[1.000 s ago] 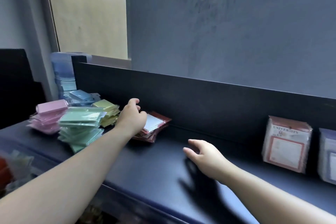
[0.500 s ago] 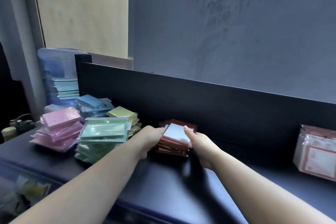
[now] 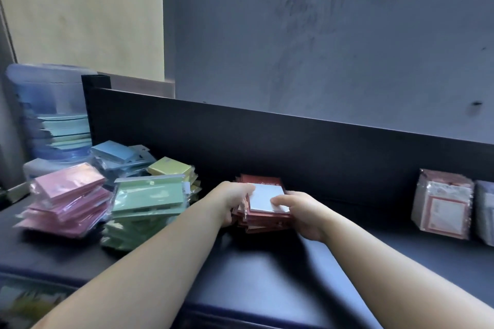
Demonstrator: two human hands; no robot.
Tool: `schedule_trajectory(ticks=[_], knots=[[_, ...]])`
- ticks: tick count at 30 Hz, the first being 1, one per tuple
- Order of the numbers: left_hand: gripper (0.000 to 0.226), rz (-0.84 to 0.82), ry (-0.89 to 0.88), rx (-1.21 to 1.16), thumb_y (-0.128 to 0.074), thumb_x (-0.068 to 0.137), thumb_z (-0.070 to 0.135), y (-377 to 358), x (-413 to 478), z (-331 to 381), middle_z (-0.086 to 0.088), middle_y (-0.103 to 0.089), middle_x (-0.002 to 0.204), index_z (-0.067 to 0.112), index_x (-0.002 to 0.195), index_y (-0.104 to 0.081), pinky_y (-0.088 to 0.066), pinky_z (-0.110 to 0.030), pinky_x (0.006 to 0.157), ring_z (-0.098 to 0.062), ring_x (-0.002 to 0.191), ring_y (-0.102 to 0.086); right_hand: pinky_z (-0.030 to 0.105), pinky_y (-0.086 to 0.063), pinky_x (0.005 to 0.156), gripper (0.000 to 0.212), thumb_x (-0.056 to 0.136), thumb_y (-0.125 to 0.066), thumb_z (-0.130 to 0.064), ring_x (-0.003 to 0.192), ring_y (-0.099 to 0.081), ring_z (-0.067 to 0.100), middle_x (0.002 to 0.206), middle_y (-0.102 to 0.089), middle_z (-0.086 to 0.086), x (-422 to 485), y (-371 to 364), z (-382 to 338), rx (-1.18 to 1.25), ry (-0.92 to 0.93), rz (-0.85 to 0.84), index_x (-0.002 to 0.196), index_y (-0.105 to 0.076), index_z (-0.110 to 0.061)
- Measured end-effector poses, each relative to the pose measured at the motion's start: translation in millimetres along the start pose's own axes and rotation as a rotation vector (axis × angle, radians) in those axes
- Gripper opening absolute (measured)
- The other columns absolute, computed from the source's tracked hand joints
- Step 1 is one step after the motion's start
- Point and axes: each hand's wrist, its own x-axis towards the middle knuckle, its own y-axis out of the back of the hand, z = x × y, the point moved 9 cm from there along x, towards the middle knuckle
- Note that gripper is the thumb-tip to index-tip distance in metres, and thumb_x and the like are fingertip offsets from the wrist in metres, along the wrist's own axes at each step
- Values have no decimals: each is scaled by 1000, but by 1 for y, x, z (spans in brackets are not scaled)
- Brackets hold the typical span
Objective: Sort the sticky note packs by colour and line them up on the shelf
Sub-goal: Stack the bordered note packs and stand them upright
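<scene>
A flat stack of red sticky note packs (image 3: 263, 201), white-faced on top, lies in the middle of the dark shelf (image 3: 267, 270). My left hand (image 3: 230, 199) grips its left side and my right hand (image 3: 302, 212) grips its right side, thumb on the top pack. To the left sit loose piles: pink packs (image 3: 66, 200), green packs (image 3: 147, 203), yellow packs (image 3: 171, 169) and blue packs (image 3: 115, 153). At the right, red packs (image 3: 442, 205) stand upright against the shelf's back panel, with pale packs (image 3: 485, 211) beside them at the frame edge.
The dark back panel (image 3: 294, 147) runs behind everything. A clear plastic container (image 3: 50, 112) holding more pale packs stands beyond the shelf's left end. A grey wall and a window edge rise behind.
My right hand came in from the right and took hold of the red stack's right side. My left hand shifted to grip its left side. The view moved closer.
</scene>
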Motion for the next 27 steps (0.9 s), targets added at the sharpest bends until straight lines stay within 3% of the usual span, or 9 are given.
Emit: schedule_trajectory(ticks=[2, 5, 8, 10, 16, 19, 21, 25, 27], knots=[[11, -26, 17, -3, -59, 90, 11, -6, 0, -3, -4, -60, 55, 7, 81, -61, -36, -13, 33, -12, 34, -53, 28, -52, 80, 30, 91, -47, 1, 94, -67, 24, 112, -69, 13, -8, 2, 1, -6, 26, -63, 116, -61, -6], [10, -62, 19, 4, -64, 87, 13, -20, 0, -6, -9, -61, 70, 9, 77, -65, -35, -14, 35, -16, 42, -53, 30, -52, 86, 40, 89, -46, 7, 105, -65, 26, 118, -67, 12, -16, 12, 1, 18, 65, -141, 123, -57, -10], [5, -144, -119, 63, -65, 85, 7, -45, -2, 2, -21, -67, 86, 5, 88, -68, -41, -24, 48, -26, 62, -59, 30, -54, 82, 43, 85, -54, 8, 105, -65, 27, 116, -68, 13, -23, 32, 2, 41, 86, -184, 123, -57, -10], [17, -210, -249, 126, -65, 84, 2, -65, -7, 13, -13, -73, 96, 13, 96, -66, -50, -28, 58, -24, 77, -68, 32, -54, 84, 48, 77, -64, 2, 106, -65, 28, 115, -68, 13, -30, 45, 1, 18, 117, -198, 123, -58, -9], [46, -274, -488, 130, -69, 80, -3, -121, -15, 31, -2, -70, 111, 28, 111, -59, -55, -32, 87, -16, 104, -66, 34, -54, 88, 64, 75, -63, 17, 104, -66, 21, 111, -69, 6, -49, 108, -18, -91, 375, 51, 122, -49, -25], [58, -335, -569, 105, -71, 79, -2, -150, -17, 37, 6, -69, 110, 29, 123, -49, -52, -20, 83, -5, 105, -64, 32, -54, 89, 70, 75, -62, 17, 107, -64, 17, 111, -69, 0, -60, 129, -23, -133, 461, 110, 122, -47, -32], [73, -344, -583, 139, -80, 72, 7, -165, -13, 36, 5, -67, 116, 26, 131, -41, -50, -22, 90, -8, 111, -62, 27, -53, 88, 74, 76, -62, 18, 108, -63, 13, 116, -67, -1, -63, 134, -22, -156, 494, 83, 128, -43, -32], [119, -241, -455, 6, -81, 72, 12, -176, 6, 22, 8, -55, 129, 26, 151, 7, -38, -25, 100, -8, 118, -52, 15, -48, 84, 92, 80, -63, 13, 104, -60, -6, 120, -61, -12, -57, 147, -8, -96, 446, 90, 138, -18, -42], [121, -216, -455, -74, -84, 69, 19, -176, 12, 17, 4, -53, 134, 24, 151, 5, -36, -32, 107, -12, 121, -52, 20, -50, 87, 78, 81, -62, 13, 103, -61, 0, 114, -65, -9, -55, 149, -4, -81, 454, 90, 128, -35, -43]])
